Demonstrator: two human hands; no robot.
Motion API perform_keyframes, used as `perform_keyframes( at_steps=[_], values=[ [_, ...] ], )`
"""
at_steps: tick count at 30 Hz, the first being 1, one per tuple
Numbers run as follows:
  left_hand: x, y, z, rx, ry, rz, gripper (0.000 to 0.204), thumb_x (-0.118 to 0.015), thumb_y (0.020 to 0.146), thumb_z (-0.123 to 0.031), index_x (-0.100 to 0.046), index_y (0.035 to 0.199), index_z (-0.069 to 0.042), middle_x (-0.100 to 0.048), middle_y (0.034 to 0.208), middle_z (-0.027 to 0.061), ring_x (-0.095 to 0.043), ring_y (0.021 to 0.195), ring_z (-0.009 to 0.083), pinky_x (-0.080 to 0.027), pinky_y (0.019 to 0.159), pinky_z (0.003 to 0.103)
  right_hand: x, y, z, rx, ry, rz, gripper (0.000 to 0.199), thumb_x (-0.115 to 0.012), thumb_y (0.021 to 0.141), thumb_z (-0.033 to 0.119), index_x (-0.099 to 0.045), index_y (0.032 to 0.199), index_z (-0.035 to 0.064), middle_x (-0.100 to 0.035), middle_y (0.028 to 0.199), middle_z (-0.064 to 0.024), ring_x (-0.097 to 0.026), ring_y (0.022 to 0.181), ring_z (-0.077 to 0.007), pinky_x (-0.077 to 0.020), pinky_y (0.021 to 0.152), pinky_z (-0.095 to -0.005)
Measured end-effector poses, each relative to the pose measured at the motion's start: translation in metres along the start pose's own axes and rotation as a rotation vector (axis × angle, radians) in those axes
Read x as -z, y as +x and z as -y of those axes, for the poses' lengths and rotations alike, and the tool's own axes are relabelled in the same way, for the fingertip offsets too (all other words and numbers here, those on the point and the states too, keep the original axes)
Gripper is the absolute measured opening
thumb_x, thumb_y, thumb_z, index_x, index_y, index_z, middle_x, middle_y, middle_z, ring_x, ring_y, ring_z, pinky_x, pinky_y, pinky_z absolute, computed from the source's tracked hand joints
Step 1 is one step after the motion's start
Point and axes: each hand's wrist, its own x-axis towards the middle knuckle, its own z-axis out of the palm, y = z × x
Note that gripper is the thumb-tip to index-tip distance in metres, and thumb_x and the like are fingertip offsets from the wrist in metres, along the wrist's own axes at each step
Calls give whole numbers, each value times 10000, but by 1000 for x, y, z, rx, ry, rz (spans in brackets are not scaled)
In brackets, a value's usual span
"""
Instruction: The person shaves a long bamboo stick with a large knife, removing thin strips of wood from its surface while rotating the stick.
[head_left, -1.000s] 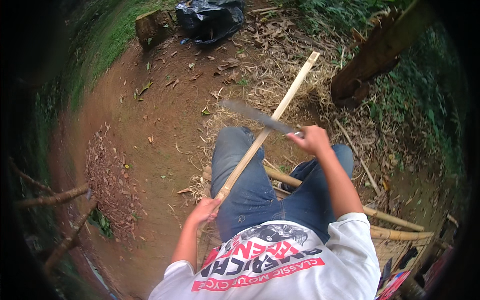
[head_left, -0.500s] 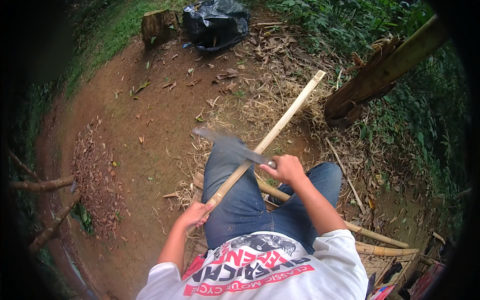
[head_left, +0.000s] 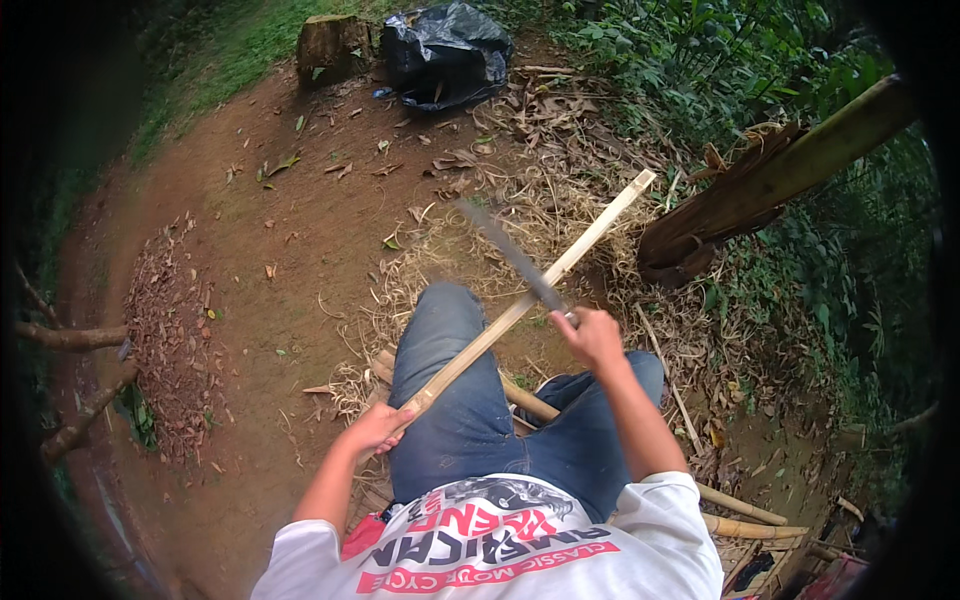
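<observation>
A long pale bamboo strip (head_left: pixel 470 352) lies slantwise across my thigh, its far end raised toward the upper right. My left hand (head_left: pixel 376 430) is closed round the strip's near end beside my hip. In my right hand (head_left: pixel 593 338) is the handle of a machete (head_left: pixel 522 262), its long grey blade pointing up and left. The blade crosses the strip a little beyond my knee and appears to touch it. Motion blurs the blade's tip, and my fingers hide most of the handle.
Thin curled shavings (head_left: pixel 440 245) litter the ground past my knees. A black plastic bag (head_left: pixel 447 60) sits beside a tree stump (head_left: pixel 332 50) at the top. A thick leaning trunk (head_left: pixel 770 185) stands to the right. Bamboo poles (head_left: pixel 745 526) lie at my lower right, branches (head_left: pixel 75 338) at far left.
My right hand has slid the machete farther out along the strip, and its blade now points more steeply upward. My left hand keeps its grip on the near end.
</observation>
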Motion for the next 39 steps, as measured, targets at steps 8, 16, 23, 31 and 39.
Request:
perform_keyframes(
  at_steps=[8,16,23,31,39],
  values=[
    [11,-5,26,-25,-8,-77,575,-582,941,-539,-515,627,-61,-492,526,23,-429,390,92,-342,360,245,-6,11,-29,90,-272,67,724,-513,793,772,-743,808,86,-682,703,-176,-689,703,-342,-546,673,-452],
    [3,11,-3,-34,65,-24,580,-561,959,-523,-508,611,-63,-467,501,15,-413,378,91,-335,356,251,61,1,-80,-183,81,-297,618,-589,881,592,-696,745,-2,-650,675,-219,-635,622,-389,-478,613,-466],
    [-2,-21,-20,-16,-73,48,485,-605,968,-407,-485,627,-83,-452,503,-12,-387,379,74,-316,358,243,-58,-47,19,-8,226,95,414,-734,710,423,-727,814,23,-684,757,-231,-687,744,-387,-548,715,-463],
    [-67,-13,-72,-364,-203,-121,411,-647,939,-421,-506,766,-75,-492,555,-14,-458,415,70,-404,393,231,-72,-78,110,101,755,-131,312,-791,793,267,-647,694,8,-630,588,-53,-555,536,-100,-444,509,-312],
    [1,-18,-160,-728,-434,-357,533,-623,854,-609,-468,698,-124,-447,519,-48,-432,380,69,-411,362,239,-86,-107,95,61,1094,-58,244,-734,854,125,-580,685,38,-644,629,-24,-590,571,-90,-467,537,-275]
  ],
)
